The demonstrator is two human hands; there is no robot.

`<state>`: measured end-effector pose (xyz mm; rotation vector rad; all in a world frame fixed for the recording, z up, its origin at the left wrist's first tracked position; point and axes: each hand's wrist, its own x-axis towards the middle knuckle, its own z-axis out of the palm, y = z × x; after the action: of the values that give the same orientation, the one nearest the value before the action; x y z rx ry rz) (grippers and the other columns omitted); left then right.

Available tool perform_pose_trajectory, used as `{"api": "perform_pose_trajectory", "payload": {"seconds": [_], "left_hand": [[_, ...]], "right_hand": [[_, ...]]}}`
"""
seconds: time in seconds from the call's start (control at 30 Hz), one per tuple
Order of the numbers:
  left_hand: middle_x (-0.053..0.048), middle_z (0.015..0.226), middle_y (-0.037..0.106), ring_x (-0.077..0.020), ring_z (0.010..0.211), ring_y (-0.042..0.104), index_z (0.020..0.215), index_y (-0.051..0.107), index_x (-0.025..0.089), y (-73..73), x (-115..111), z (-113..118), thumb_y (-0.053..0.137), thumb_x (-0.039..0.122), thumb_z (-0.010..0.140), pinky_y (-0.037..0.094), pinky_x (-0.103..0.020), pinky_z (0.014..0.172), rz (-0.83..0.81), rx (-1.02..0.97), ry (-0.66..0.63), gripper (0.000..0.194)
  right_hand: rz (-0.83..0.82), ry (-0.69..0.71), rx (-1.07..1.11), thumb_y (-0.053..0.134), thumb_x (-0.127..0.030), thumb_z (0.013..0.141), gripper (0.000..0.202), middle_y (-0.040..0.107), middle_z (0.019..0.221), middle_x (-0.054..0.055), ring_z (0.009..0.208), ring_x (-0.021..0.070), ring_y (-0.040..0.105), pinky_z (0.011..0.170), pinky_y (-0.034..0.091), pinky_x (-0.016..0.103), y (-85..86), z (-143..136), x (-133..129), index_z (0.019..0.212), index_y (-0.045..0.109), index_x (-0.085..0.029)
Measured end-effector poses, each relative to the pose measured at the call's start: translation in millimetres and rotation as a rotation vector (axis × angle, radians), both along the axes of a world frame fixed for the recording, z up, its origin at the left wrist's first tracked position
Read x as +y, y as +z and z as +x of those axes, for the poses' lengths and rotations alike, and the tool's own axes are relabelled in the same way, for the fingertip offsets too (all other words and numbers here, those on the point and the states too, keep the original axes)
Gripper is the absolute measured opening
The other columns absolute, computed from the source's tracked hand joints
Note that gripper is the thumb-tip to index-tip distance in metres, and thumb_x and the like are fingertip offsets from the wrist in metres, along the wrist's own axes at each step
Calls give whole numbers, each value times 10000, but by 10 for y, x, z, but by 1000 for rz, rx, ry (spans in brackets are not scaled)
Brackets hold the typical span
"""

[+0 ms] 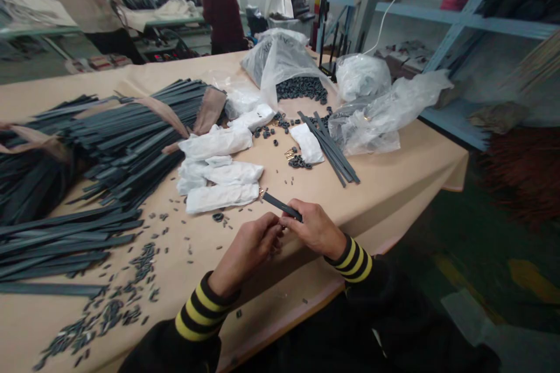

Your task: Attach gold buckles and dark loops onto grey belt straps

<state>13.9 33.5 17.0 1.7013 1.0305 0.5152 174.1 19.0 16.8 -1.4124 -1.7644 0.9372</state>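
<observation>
My right hand [315,227] is closed round a dark grey flat strap [276,204]. The strap's free end points up and left, with a small gold-coloured metal piece [261,192] at its tip. My left hand [256,242] is closed too, its fingertips meeting those of my right hand just below the strap. What the left fingers pinch is hidden. Just beyond the hands lie white wrapped packets [225,197]. Small dark clips [144,262] are strewn over the table on the left. One dark loop [217,217] sits near my left hand.
Bundles of dark straps [135,128] tied with cloth bands fill the left of the brown-covered table [394,175]. An open plastic bag [284,64] spills dark loops [301,90] at the back. More cut straps [330,151] lie right of centre. Two people stand beyond the table.
</observation>
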Motion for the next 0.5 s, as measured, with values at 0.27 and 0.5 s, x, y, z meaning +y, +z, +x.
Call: {"api": "perform_pose_trajectory", "payload": {"seconds": [0.27,0.5], "left_hand": [[23,612,564,-36,509,486,746,523,127,-99,-276,66,615,234,734,393,-122,488,-509,-650,449,141],[21,581,572,-35,483,502,835,580,107,-43,-293,-40,645,216,709,422,-113,470,-512,-614,538,179]], "right_hand": [[-77,-54,133,506,-265,804,145,552,638,-13,611,105,508,586,377,208,-58,-139,-128,710,496,-156],[-161,55,238,356,-387,882,279,569,675,-2,617,102,524,614,390,225,-54,5,-185,826,502,-157]]}}
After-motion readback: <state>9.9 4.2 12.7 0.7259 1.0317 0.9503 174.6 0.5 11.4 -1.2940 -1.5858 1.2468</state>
